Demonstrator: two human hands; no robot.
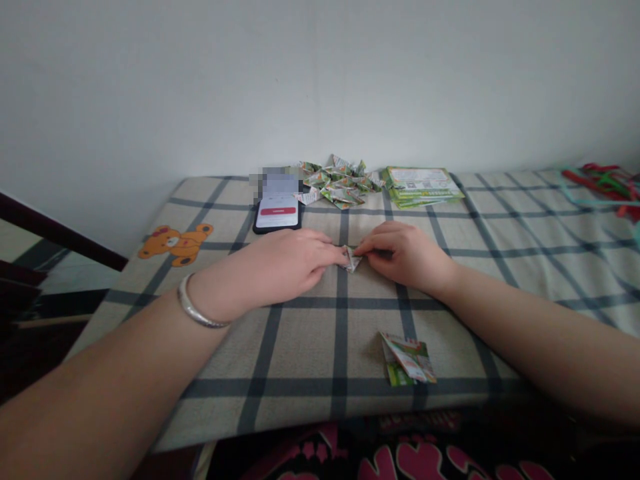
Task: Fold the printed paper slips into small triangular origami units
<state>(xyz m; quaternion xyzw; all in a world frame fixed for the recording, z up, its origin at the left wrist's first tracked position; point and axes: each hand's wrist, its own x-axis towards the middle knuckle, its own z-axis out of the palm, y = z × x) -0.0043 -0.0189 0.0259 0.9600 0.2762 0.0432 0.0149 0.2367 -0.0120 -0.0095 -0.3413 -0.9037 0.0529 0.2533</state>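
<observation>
A small folded piece of printed paper [352,261] lies on the checked tablecloth between my two hands. From the left, my left hand [287,263], with a silver bangle at its wrist, presses the paper's edge with its fingertips. My right hand [407,257] pinches the other side between thumb and index finger. Nearer to me rests another folded piece of printed paper [409,360], green and white, partly opened out. Toward the wall several folded paper pieces [345,181] sit in a loose pile.
A phone [278,213] with a lit screen lies behind my left hand. To the right of the pile is a stack of printed cards [423,183]. A teal-edged tray [595,193] with red and green items stands far right. A bear figure [175,245] decorates the cloth's left.
</observation>
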